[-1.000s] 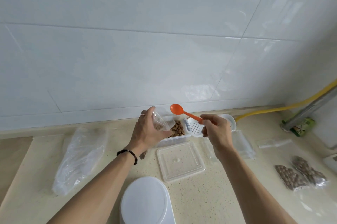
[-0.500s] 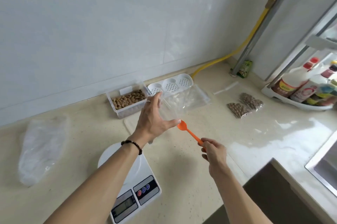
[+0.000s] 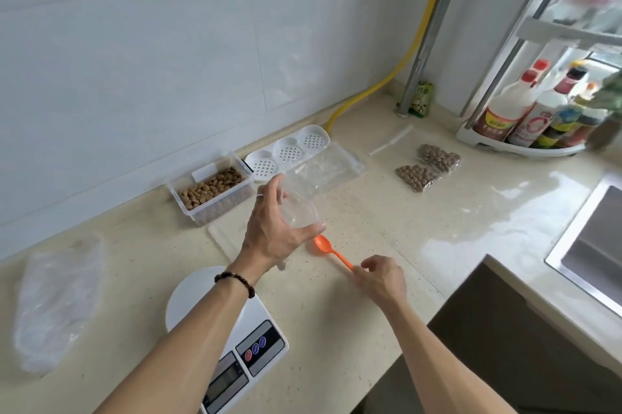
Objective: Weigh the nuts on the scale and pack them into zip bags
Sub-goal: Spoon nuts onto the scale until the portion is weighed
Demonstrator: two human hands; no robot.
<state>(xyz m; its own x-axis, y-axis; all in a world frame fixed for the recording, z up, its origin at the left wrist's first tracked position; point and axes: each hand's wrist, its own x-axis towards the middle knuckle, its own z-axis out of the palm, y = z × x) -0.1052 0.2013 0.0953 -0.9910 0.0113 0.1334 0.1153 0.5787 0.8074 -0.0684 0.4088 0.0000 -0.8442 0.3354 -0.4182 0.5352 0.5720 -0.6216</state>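
The left hand holds a clear plastic cup above the middle of the worktop, fingers and thumb curled round it. The right hand pinches the handle of an orange spoon, whose bowl lies on the worktop. The box of nuts stands at the back edge by the wall. The scale sits at the front edge. Two filled bags lie toward the right.
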